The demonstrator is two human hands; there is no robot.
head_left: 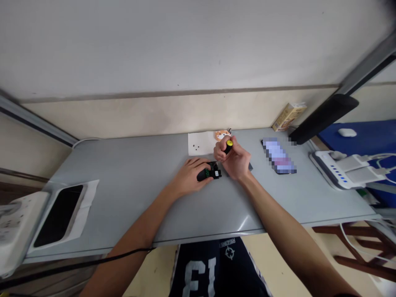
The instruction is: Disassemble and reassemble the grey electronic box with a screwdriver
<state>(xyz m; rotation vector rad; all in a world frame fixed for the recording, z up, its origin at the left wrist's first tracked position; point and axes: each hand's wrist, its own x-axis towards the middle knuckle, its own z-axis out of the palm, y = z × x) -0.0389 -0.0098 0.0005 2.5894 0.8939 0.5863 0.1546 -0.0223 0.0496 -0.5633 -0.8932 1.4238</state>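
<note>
On the grey desk, a small black device [202, 175], probably an opened computer mouse, shows a green circuit board and black parts. My left hand [192, 175] lies over it with the fingers closed around its sides, covering part of it. A screwdriver [228, 147] with a black and yellow handle is wrapped in the fist of my right hand [235, 161]. Its tip points down at the device's right end; exact contact cannot be made out. Several tiny dark screws [196, 147] rest on a white paper [202, 140] just behind.
An orange animal-face item [222, 135] sits at the paper's edge. To the right are a phone [278, 156], a power strip [337, 170], a small box [289, 116] and a slanted black post [328, 117]. A dark-screened tablet [58, 214] lies left, beside a white socket unit [23, 227].
</note>
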